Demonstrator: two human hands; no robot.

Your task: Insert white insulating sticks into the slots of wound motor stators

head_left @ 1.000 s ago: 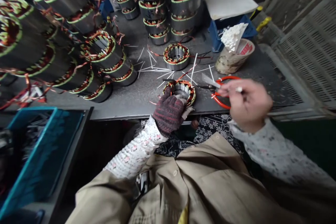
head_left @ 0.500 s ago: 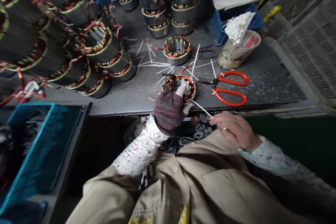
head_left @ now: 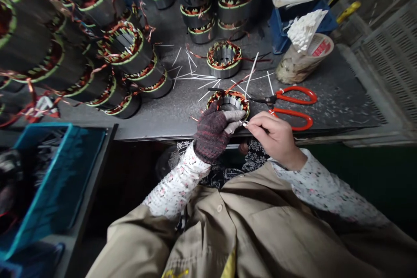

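Note:
At the bench's front edge my gloved left hand (head_left: pixel 215 132) grips a motor stator (head_left: pixel 244 100), a metal ring wound with copper wire and rimmed in pale green. Its fingertips lie over the near side of the ring. My bare right hand (head_left: pixel 273 137) is close against that side, thumb and forefinger pinched on a thin white cord (head_left: pixel 244 124). Most of the cord is hidden. Behind the ring lies a loose white strip (head_left: pixel 252 71). Red-handled scissors (head_left: pixel 295 95) rest to the right, blades pointing at the stator.
Another stator (head_left: pixel 224 61) stands just beyond, among scattered white strips (head_left: pixel 192 77). Tall stacks of stators (head_left: pixel 130 58) fill the left and back. A tape-wrapped cup (head_left: pixel 298 67) holding white sticks stands at right. A teal bin (head_left: pixel 70 173) sits at lower left.
My right hand has moved up and left to the stator, and less of the white cord shows between them. My left hand stays on the ring. The view has shifted slightly.

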